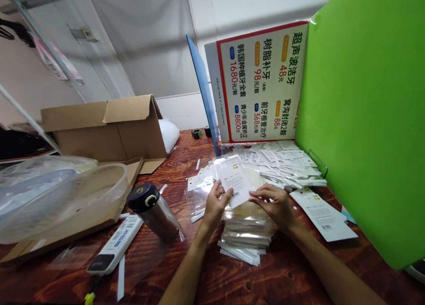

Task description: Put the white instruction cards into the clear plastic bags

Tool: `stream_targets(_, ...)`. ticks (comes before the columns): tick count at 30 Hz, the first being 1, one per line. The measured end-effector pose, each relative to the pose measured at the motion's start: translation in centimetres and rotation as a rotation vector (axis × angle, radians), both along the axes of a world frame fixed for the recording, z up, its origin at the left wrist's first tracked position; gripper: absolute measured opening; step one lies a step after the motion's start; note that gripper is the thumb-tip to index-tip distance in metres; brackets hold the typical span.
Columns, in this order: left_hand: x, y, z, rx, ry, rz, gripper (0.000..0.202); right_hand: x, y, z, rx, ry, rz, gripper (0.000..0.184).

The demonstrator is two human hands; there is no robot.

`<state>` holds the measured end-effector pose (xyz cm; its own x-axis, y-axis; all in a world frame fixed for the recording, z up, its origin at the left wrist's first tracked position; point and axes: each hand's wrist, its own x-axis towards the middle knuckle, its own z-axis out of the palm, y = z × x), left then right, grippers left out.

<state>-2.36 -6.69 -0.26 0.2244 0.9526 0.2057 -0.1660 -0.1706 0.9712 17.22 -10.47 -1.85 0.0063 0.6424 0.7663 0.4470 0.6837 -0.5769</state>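
On a reddish-brown wood-grain bench (215,287), at far left, a translucent plastic basin (99,201) sits in a shallow cardboard tray (66,241), with a pale metal pole (28,119) slanting behind. A brown cardboard box (106,139) stands behind them, flaps raised, before a pale door (83,48) and grey-white walls. A white power strip (116,243) lies at an angle near the front, just beside a dark-lidded bottle (156,216); a white bundle (169,134) pokes from the box's right side, and a roll of tape (195,134) rests near the bench's back. At center, the person's left hand (217,198) grips the lower left edge of a white card (235,183), held up above the bench, clear plastic showing about its upper end; whether the card is inside the plastic cannot be told. The right hand (269,203) pinches the card's lower right edge between thumb and fingers. Below the hands lies a thick stack of clear bags (247,234). Behind, a blue panel (203,83) and a sideways price sign (259,88) in Chinese stand upright, a heap of white cards (285,163) at the sign's foot. Beside the right forearm lies a small fanned set of cards (323,216), and a tall bright green panel (361,119) walls off the right.
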Motion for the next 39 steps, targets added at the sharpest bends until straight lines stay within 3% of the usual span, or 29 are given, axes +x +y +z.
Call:
stream_targets(7,-0.2,-0.1,0.3,0.004,0.011,0.007,0.056,0.1,0.2,-0.2,0.032,-0.07,-0.022,0.014)
stream_targets(12,-0.1,0.0,-0.1,0.011,0.018,0.008,0.049,0.2,0.5,-0.2,0.019,-0.107,0.0,0.053)
stream_targets(14,-0.2,0.1,-0.3,0.024,0.029,-0.01,0.048,0.2,0.5,-0.3,-0.014,-0.139,0.037,0.059)
stream_targets(20,-0.3,0.2,-0.6,0.135,0.145,-0.046,0.043,-0.1,0.6,-0.8,-0.011,-0.153,0.009,0.055)
stream_targets(27,-0.2,-0.1,-0.6,0.146,0.22,-0.032,0.065,-0.1,0.6,-0.8,-0.013,-0.087,-0.057,0.054)
stream_targets(35,-0.4,-0.1,-0.6,0.183,0.269,0.008,0.043,0.3,0.4,-0.4,0.014,-0.033,-0.045,0.034)
stream_targets(39,-0.4,-0.3,0.0,0.19,0.297,0.015,0.036,0.2,0.2,-0.2,-0.107,0.055,-0.031,0.033)
